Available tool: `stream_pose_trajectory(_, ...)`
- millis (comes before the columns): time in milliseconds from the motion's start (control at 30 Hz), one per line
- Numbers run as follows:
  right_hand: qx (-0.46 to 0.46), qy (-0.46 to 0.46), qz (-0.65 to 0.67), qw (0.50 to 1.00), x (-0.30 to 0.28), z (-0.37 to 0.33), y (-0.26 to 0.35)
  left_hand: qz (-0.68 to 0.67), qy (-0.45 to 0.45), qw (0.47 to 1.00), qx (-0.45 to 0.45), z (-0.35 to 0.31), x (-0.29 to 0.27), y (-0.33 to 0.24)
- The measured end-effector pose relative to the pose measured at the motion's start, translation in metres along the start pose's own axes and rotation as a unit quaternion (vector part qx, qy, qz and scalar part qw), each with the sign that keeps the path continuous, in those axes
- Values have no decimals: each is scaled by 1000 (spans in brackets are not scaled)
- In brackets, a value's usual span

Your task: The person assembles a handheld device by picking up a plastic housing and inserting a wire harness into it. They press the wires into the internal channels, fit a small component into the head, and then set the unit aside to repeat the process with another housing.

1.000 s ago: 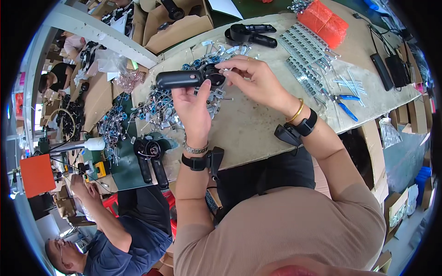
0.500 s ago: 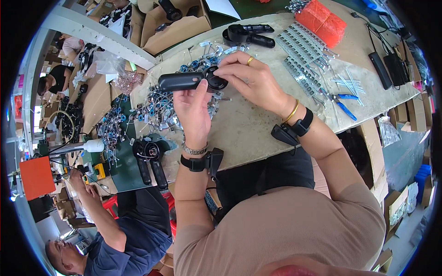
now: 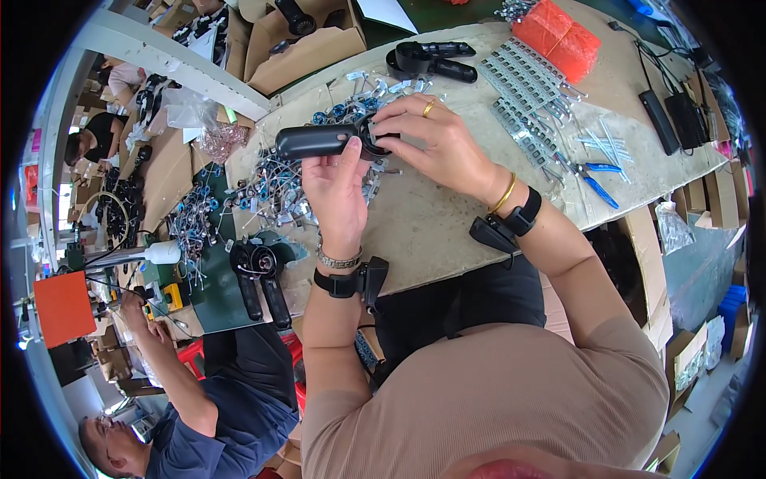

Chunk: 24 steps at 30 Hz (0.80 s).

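Observation:
A black handheld fan housing (image 3: 315, 141), with a long rounded handle and a ring-shaped head, lies level above the table. My left hand (image 3: 339, 191) is closed round it from below, its thumb across the joint between handle and head. At the head, my right hand (image 3: 427, 136) has its thumb and fingers closed on the ring; whether a small part sits between these fingertips is hidden. Beneath and behind the housing spreads a heap of small motors with wires (image 3: 291, 191), some with blue rings.
More black fan housings (image 3: 435, 60) lie at the back, and others (image 3: 262, 275) at the near left. Rows of small metal-and-board parts (image 3: 523, 88), blue-handled pliers (image 3: 598, 182) and an orange-red bundle (image 3: 558, 38) are to the right. A co-worker (image 3: 199, 407) sits at the left.
My right hand's fingers have shifted slightly on the ring-shaped head, the thumb now lower and bent inward. The housing has moved very slightly right in my left hand.

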State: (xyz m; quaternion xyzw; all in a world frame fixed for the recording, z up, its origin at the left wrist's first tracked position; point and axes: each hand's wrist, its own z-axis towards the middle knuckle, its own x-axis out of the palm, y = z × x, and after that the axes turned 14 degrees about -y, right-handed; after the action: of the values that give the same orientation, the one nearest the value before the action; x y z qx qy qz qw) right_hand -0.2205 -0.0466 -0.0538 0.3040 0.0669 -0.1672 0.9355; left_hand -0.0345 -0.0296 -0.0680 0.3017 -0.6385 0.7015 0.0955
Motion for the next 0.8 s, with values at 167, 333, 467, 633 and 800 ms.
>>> stream_pose_trajectory(167, 3, 3, -14, 1000, -1, 1, -1, -15, 9, 1000, 6, -2, 1, 0)
stream_pose_trajectory(333, 23, -6, 8, 1000, -3, 2, -3, -26, 24, 999, 18, -4, 4, -4)
stream_pose_trajectory(467, 151, -24, 110, 982, -3, 7, 7, -67, 61, 996, 25, -3, -2, -7)
stream_pose_trajectory(633, 191, 113, 172, 960, -16, 15, 11, -29, 171, 978, 112, 2, 1, -10)
stream_pose_trajectory(800, -102, 45, 25, 993, -23, 17, 1, -1, 47, 990, 129, -4, 13, -11)
